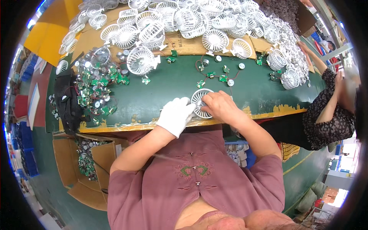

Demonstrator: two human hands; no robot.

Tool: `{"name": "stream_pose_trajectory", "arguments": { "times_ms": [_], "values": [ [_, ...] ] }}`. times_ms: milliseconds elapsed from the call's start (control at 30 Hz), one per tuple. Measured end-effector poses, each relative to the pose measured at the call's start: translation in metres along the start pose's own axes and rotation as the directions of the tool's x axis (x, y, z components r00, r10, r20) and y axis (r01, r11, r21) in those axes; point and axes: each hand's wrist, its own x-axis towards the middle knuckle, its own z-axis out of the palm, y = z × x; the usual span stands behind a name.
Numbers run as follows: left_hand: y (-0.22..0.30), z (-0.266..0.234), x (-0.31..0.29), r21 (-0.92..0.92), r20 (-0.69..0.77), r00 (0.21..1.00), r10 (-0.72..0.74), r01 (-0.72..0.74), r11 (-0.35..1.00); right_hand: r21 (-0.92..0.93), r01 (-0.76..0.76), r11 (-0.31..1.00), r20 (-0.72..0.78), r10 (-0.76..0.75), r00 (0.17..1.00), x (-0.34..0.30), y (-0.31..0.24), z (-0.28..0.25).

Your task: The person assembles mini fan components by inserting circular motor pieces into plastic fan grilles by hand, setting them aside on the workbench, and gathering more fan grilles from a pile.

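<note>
A round white plastic fan housing (pixel 197 96) with radial ribs is at the near edge of the green table. My left hand (pixel 175 115), in a white glove, grips its left rim with closed fingers. My bare right hand (pixel 221 107) is closed over the housing's right side, its fingertips bent into the ring; anything small in them is hidden. Just beyond lie small green circuit boards (pixel 223 78) joined by thin red wires to small round silver motors (pixel 230 82).
White fan housings (pixel 188 21) are heaped on cardboard at the back. Boards and motors (pixel 97 82) pile at left beside a black mesh bag (pixel 66 99). Below stands an open carton (pixel 65 161) of similar parts. Small grey-white pieces (pixel 285 38) lie heaped right, near another person's arm (pixel 316 59).
</note>
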Motion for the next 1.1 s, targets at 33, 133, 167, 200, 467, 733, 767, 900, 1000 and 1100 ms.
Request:
{"name": "stream_pose_trajectory", "arguments": {
  "times_ms": [33,133,167,200,467,733,767,900,1000,1100],
  "values": [
    [-0.002,-0.001,0.002,-0.002,0.002,1.000,-0.002,0.002,1.000,0.002,0.000,1.000,0.002,0.000,1.000,0.001,0.001,0.000],
    [-0.007,-0.001,0.003,0.028,0.036,0.999,0.017,-0.018,0.999,0.008,0.040,0.999,0.006,-0.040,0.999,0.004,0.000,-0.001],
    [-0.009,0.001,0.002,0.002,0.016,1.000,0.018,-0.018,1.000,-0.020,0.051,0.998,-0.001,-0.051,0.999,0.005,-0.002,-0.001],
    [-0.010,0.003,0.001,-0.025,-0.005,1.000,0.021,-0.021,0.999,-0.049,0.060,0.997,-0.010,-0.060,0.998,0.005,-0.003,0.000],
    [-0.012,0.005,-0.001,0.028,-0.013,1.000,0.025,-0.024,0.999,-0.110,0.023,0.994,-0.166,-0.041,0.985,0.000,-0.004,0.011],
    [-0.002,-0.022,0.003,-0.033,-0.184,0.983,0.021,-0.028,0.999,0.227,-0.386,0.894,-0.523,0.446,0.726,-0.051,0.012,-0.002],
    [-0.001,-0.023,0.003,-0.053,-0.207,0.978,0.037,-0.049,0.997,0.226,-0.389,0.893,-0.527,0.448,0.722,-0.056,0.015,0.002],
    [0.014,-0.021,0.012,-0.116,-0.217,0.964,0.154,-0.182,0.976,0.066,-0.413,0.909,-0.510,0.386,0.769,-0.066,0.037,0.024],
    [0.021,-0.013,0.017,-0.140,-0.190,0.957,0.217,-0.245,0.959,0.361,-0.413,0.836,-0.444,0.543,0.713,-0.058,0.054,0.020],
    [0.025,-0.021,0.029,-0.173,-0.226,0.945,0.238,-0.279,0.945,0.906,-0.133,0.401,-0.229,0.732,0.642,-0.037,0.054,-0.022]
  ]
}}
